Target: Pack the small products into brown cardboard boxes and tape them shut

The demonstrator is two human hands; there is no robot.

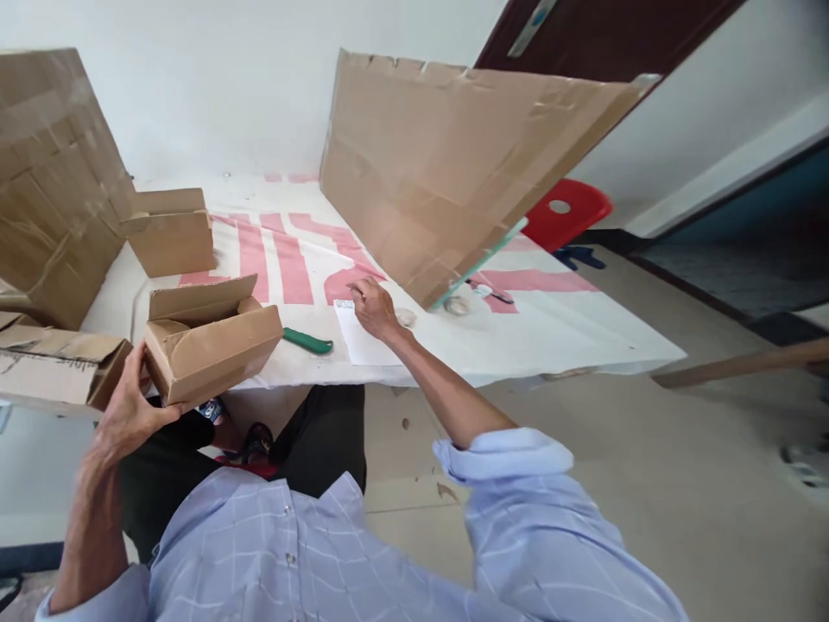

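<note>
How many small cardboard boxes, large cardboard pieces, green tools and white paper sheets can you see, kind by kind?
Small cardboard boxes: 3 (held box, back box, left-edge box)
Large cardboard pieces: 2 (left piece, right piece)
Green tool: 1
White paper sheet: 1
Total: 7

Big left carton [55, 173] — partly off-frame

1. No wording could be read for certain.
2. The white cloth [518, 345] bore large red character-like strokes, unreadable.
3. The white sheet [369, 343] had tiny print at its top edge, too small.
4. Dark marks on the left carton [48, 373] were illegible.
</note>
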